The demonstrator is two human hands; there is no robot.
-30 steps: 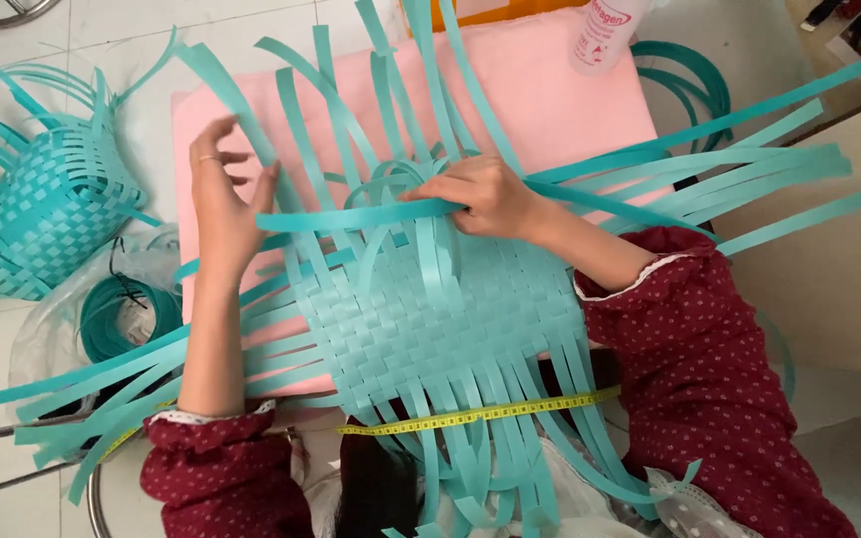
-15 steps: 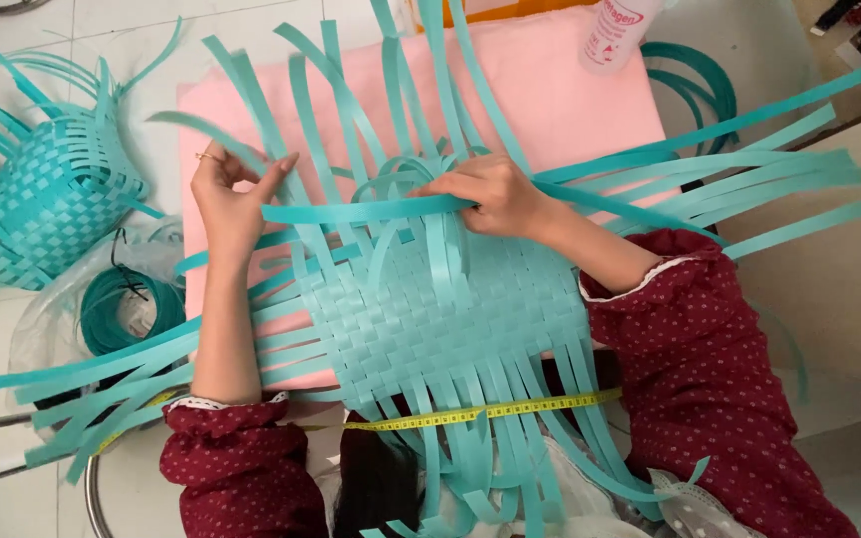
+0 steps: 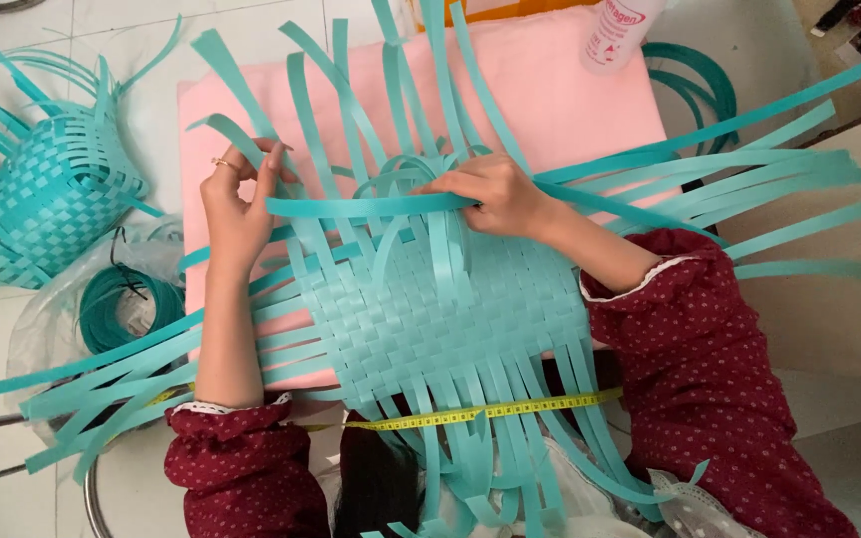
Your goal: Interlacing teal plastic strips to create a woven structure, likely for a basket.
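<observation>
A flat woven mat of teal plastic strips (image 3: 440, 319) lies on a pink cushion (image 3: 540, 90), loose strip ends fanning out on all sides. A single horizontal teal strip (image 3: 351, 206) runs across the upright strips at the mat's far edge. My left hand (image 3: 236, 204) pinches this strip's left end and a curled upright strip. My right hand (image 3: 490, 194) presses the same strip down near the middle, fingers among the upright strips. Both sleeves are dark red with white dots.
A half-finished teal woven basket (image 3: 52, 194) stands on the tiled floor at left. A coil of teal strip (image 3: 117, 304) lies in a clear plastic bag beside it. A yellow measuring tape (image 3: 480, 410) crosses the mat's near edge. A white bottle (image 3: 615, 35) lies at the top.
My left hand has shifted up and slightly right, pulling the horizontal strip's end higher. My right hand stays on the strip. The upright strips have been spread further apart.
</observation>
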